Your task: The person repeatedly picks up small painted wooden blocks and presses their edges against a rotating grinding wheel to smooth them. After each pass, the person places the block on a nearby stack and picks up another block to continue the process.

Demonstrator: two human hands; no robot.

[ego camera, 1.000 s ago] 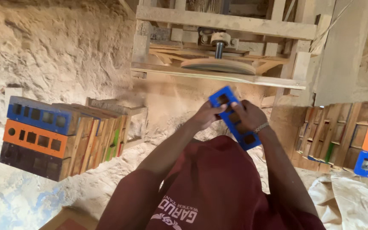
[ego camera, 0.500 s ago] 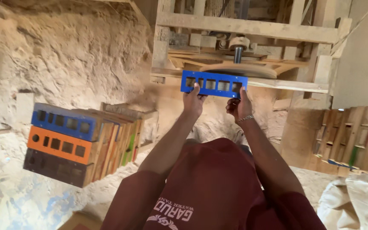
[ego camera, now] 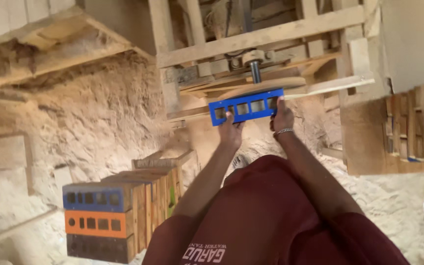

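Two hands hold one blue painted piece with a row of rectangular openings (ego camera: 246, 106), and I judge the work is in its middle: the piece is raised to the wooden machine but its edge only meets the round disc (ego camera: 266, 86), with a stack of pieces waiting. At far left stands that stack of slotted blocks (ego camera: 99, 221), blue, orange and dark faces, on the sandy floor (ego camera: 398, 206). My left hand (ego camera: 231, 131) pinches the piece's lower left edge, my right hand (ego camera: 283, 118) grips its right end. Above is the spindle (ego camera: 255, 71); the wooden frame beam (ego camera: 261, 35) stands close over it.
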